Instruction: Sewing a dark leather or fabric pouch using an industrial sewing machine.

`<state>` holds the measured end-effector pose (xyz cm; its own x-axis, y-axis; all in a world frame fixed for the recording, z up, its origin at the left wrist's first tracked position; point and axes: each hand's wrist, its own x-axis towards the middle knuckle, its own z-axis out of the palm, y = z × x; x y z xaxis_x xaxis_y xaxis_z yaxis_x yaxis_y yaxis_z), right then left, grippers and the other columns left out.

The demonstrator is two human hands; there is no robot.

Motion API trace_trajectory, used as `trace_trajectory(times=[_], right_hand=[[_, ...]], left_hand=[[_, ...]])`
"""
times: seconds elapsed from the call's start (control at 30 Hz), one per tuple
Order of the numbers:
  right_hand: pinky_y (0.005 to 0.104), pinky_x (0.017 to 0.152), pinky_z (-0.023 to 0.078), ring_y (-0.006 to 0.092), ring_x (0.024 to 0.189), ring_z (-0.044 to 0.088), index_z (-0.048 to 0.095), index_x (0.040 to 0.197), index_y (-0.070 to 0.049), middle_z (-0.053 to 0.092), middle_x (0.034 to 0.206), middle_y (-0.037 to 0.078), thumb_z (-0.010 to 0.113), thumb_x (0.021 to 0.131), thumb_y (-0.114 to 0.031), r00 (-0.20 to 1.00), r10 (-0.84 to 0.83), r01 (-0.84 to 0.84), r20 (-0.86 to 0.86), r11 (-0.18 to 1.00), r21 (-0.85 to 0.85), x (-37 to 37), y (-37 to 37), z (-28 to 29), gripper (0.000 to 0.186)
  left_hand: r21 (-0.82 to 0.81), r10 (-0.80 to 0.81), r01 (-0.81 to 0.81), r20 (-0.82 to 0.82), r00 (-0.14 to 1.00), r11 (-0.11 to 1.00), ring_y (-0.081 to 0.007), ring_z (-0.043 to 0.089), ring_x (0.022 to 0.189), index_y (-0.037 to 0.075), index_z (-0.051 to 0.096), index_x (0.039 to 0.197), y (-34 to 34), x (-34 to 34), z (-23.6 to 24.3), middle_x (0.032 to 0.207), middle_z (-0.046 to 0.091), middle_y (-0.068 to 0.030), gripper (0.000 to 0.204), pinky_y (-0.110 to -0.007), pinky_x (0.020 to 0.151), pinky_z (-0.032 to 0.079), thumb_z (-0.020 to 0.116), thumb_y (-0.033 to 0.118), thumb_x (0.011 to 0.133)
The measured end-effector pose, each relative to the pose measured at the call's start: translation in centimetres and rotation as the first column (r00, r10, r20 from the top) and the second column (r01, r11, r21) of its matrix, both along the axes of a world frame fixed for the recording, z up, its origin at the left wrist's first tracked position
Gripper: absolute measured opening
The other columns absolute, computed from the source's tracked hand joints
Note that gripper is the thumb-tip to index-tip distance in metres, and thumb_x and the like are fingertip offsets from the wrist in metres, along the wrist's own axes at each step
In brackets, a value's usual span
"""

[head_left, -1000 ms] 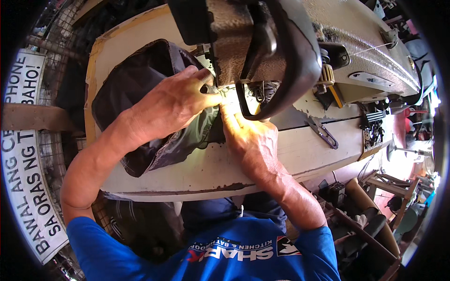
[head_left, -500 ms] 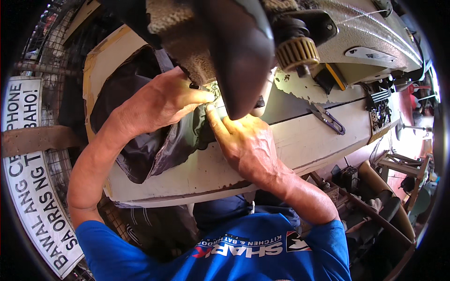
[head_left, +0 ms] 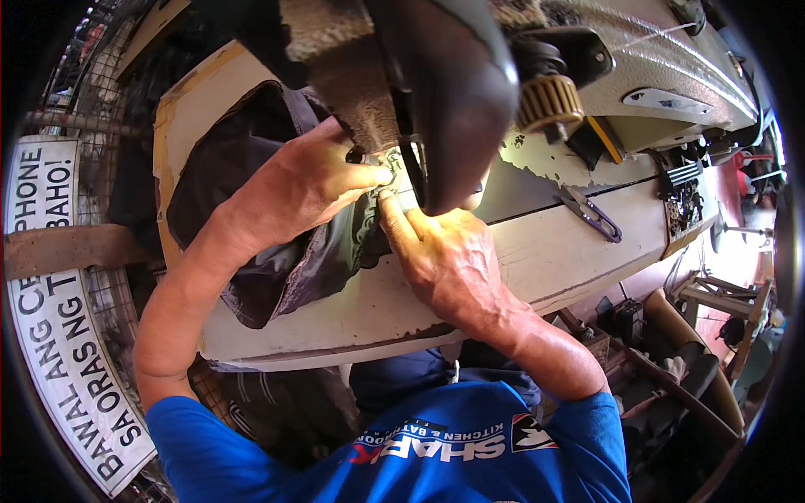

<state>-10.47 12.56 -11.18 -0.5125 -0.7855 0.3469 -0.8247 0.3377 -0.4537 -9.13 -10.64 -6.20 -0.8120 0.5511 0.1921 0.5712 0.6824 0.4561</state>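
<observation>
Under the head of a sewing machine [head_left: 457,101] I guide a dark, shiny cloth piece [head_left: 289,272] with a greenish edge. My left hand [head_left: 293,180] is closed on the cloth just left of the lit needle area, its thumb pointing right along the edge. Close beside that thumb, my right hand [head_left: 453,256] grips the cloth's right edge, with the index finger stretched forward and the other fingers folded. The bulk of the cloth lies bunched under and left of my left hand. The machine's dark front part hides the needle and some right fingertips.
Thread snips [head_left: 591,214] lie on the white worktable [head_left: 537,268], right of the machine's work area. A ribbed brown knob [head_left: 549,105] juts from the machine. Small metal parts [head_left: 683,205] fill a tray at the table's right end. Wire mesh and a white sign [head_left: 67,335] stand left.
The view has shifted slightly, so the machine and table appear farther right. Both hands stay at the cloth's edge by the needle area, with little change in their grip.
</observation>
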Motion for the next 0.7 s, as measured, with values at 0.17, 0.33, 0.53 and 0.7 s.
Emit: trace_trajectory(times=[0.17,0.33,0.53,0.7], right_hand=[[0.04,0.06,0.053,0.0281,0.07,0.068,0.064,0.12,-0.001,0.069,0.09,0.013,0.066,0.088,-0.01,0.999,-0.012,0.01,-0.031,0.999,-0.049,-0.4,-0.1,0.0,0.033],[0.038,0.053,0.05,0.0234,0.059,0.06,0.068,0.112,-0.006,0.061,0.07,0.006,0.07,0.085,-0.005,0.998,0.06,-0.057,0.024,0.992,-0.114,-1.8,4.6,3.2,0.027],[0.0293,0.075,0.055,0.0139,0.089,0.069,0.071,0.127,-0.008,0.075,0.11,0.01,0.064,0.095,-0.003,0.803,-0.57,0.49,-0.176,0.799,-0.349,-7.7,17.3,9.2,0.033],[0.0327,0.092,0.054,0.0201,0.111,0.066,0.062,0.137,-0.01,0.067,0.129,0.011,0.057,0.096,-0.004,0.478,-0.579,0.69,-0.66,0.712,-0.125,-23.4,27.5,17.6,0.042]], left_hand=[[-0.063,0.02,-0.031,-0.167,0.986,0.998,-0.0354,0.061,0.104,0.005,0.067,0.101,0.5,0.4,-1.0,0.09,0.063,-0.0145,0.024,-0.046,0.098,0.048,0.073,0.005,0.078],[-0.092,0.091,-0.119,-0.262,0.961,0.989,-0.0335,0.059,0.092,0.005,0.066,0.097,1.6,1.4,-0.5,0.084,0.058,-0.0147,0.022,-0.043,0.084,0.05,0.072,0.004,0.076],[-0.083,0.175,-0.192,-0.18,0.968,0.978,-0.033,0.06,0.088,0.005,0.068,0.096,2.1,1.5,-0.2,0.085,0.06,-0.0143,0.015,-0.043,0.084,0.051,0.071,0.005,0.081],[-0.118,0.245,-0.258,-0.116,0.963,0.959,-0.0331,0.063,0.092,0.006,0.07,0.095,2.4,1.4,-0.4,0.087,0.062,-0.0162,0.013,-0.043,0.087,0.053,0.071,0.005,0.082]])
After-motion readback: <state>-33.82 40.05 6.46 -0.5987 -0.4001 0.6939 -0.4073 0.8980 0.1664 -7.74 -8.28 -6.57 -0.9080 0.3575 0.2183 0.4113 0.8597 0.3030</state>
